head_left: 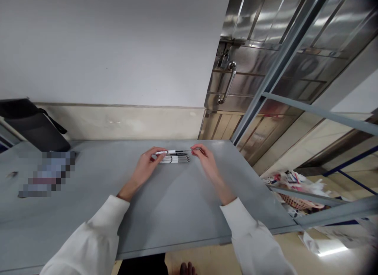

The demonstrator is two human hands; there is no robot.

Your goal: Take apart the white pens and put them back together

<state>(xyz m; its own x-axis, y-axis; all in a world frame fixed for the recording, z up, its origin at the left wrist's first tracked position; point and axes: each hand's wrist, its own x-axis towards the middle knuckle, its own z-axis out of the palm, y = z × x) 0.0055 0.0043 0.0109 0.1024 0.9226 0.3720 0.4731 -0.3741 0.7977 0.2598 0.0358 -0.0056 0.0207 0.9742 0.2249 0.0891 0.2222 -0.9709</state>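
Observation:
My left hand [147,161] is closed around the white barrel of a pen [170,152], held level just above the table. A dark grip section and a thin refill stick out of the barrel to the right. My right hand [206,158] pinches a small silver-grey pen part [197,149] off the refill's end; blur hides its exact shape. Right below the held pen, several white pens [177,160] lie side by side on the grey table [177,212], silver tips pointing right. The left fingers partly cover their left ends.
A black case [37,127] with a strap leans at the back left, beside a pixelated object [49,174]. Past the table's right edge stand a metal frame [265,84] and a basket [298,202] with mixed items. A wall [118,123] borders the back.

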